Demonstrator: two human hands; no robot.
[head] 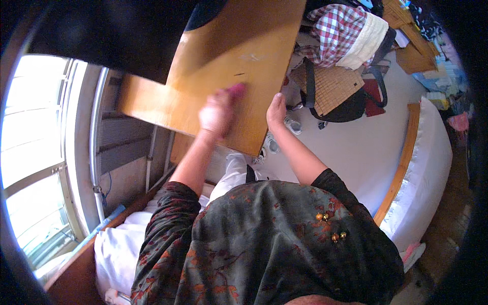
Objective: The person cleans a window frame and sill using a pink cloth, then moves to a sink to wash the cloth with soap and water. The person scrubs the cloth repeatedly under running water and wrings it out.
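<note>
My left hand [216, 115], blurred, grips a pink cloth [237, 90] against the top of a varnished wooden table [259, 72]. Much of the cloth is hidden under the fingers. At the tabletop's right edge rests my right hand [277, 111], its fingers extended along the side with nothing visible in them. A short dark mark and some pale scuffs show on the wood beyond the cloth. Over the table's far left part looms a large dark panel [110, 45], and a black rounded base [204, 15] stands at the far end.
Right of the table, a woven mat [331, 85] lies on a black bag [341, 111], near checked fabric [337, 28]. Clear shoes [292, 125] sit on the floor below. A bright window [34, 133] is at left; a wood-framed white mattress [427, 164] is at right.
</note>
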